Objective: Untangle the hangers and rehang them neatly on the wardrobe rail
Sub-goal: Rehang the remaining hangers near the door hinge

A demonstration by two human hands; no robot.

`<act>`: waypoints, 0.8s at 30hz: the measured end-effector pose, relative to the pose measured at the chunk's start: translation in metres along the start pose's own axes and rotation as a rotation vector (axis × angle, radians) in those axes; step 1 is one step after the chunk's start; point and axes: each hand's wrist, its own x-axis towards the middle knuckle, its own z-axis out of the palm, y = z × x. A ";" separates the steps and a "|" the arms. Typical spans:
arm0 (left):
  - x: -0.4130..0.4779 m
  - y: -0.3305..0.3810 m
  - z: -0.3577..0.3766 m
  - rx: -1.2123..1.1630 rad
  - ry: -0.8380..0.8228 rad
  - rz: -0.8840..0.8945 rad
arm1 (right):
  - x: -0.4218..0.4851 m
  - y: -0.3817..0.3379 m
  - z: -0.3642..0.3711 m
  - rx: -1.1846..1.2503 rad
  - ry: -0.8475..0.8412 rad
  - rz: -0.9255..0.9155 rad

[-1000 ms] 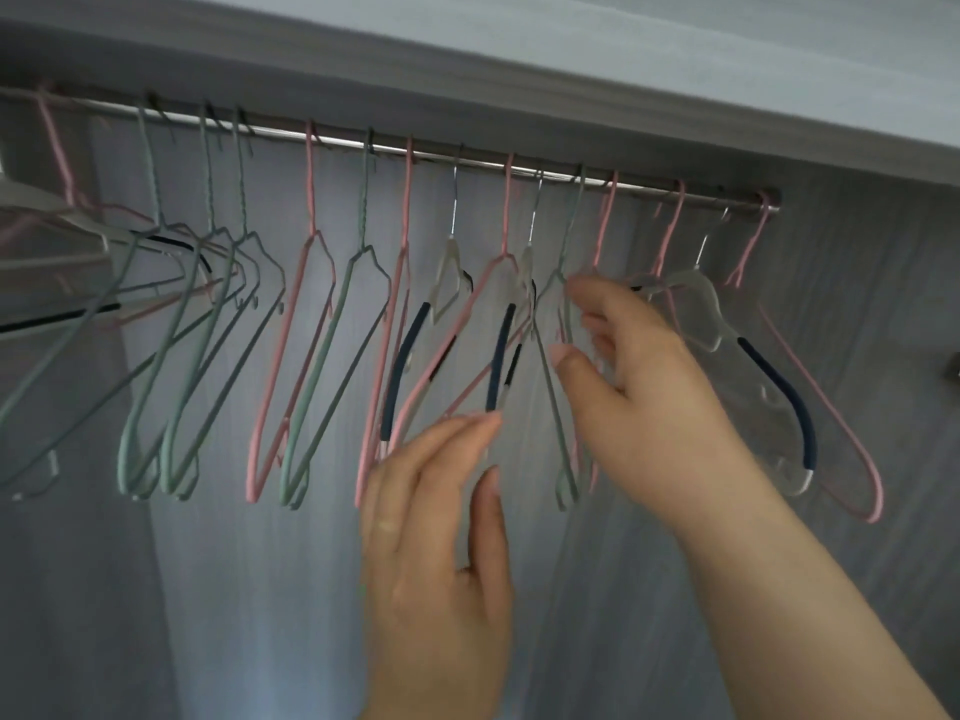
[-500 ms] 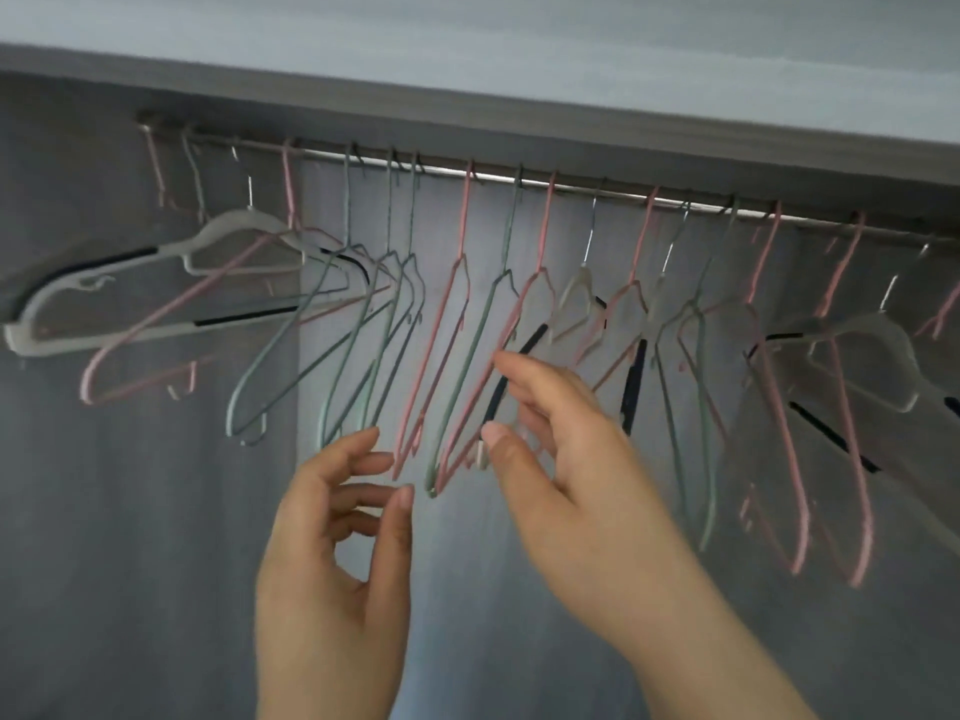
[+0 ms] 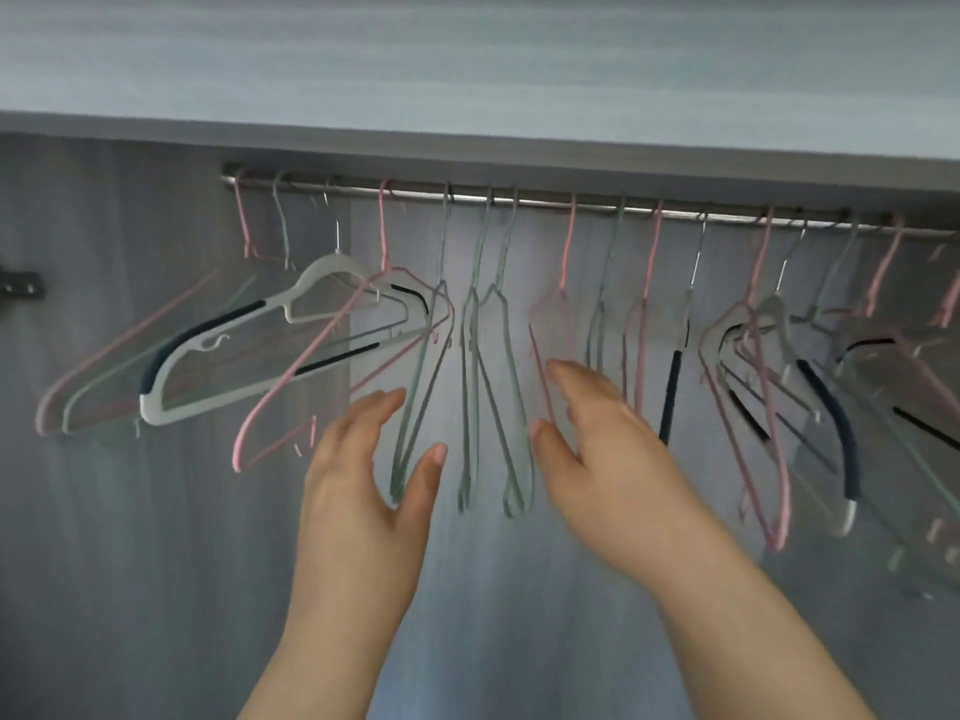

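Observation:
A metal wardrobe rail (image 3: 545, 202) runs across the top with several hangers on it. Green wire hangers (image 3: 493, 387) hang in the middle, pink wire hangers (image 3: 311, 376) are spread along the rail, and a white hanger with dark pads (image 3: 223, 356) lies slanted at the left. More white and pink hangers (image 3: 810, 397) swing blurred at the right. My left hand (image 3: 363, 485) is raised with straight fingers just left of a green hanger. My right hand (image 3: 608, 454) is spread open in front of a blurred pink hanger (image 3: 545, 356). Neither hand holds anything.
The grey wardrobe back panel (image 3: 130, 563) lies behind the hangers. A shelf board (image 3: 467, 70) sits right above the rail. A dark metal bracket (image 3: 18, 285) is fixed on the left wall.
The view has shifted left along the rail. Both hands have moved left to the green hangers, and my right hand has let go of the hanger it pinched. The hangers on the right are swinging.

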 end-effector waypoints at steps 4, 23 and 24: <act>0.031 -0.024 -0.002 -0.072 -0.153 -0.109 | 0.024 -0.017 0.021 -0.057 0.052 0.043; 0.073 -0.063 -0.025 0.018 -0.235 -0.098 | 0.104 -0.076 0.134 0.383 -0.047 0.323; 0.074 -0.064 -0.026 0.025 -0.239 -0.096 | 0.107 -0.078 0.136 0.423 -0.038 0.328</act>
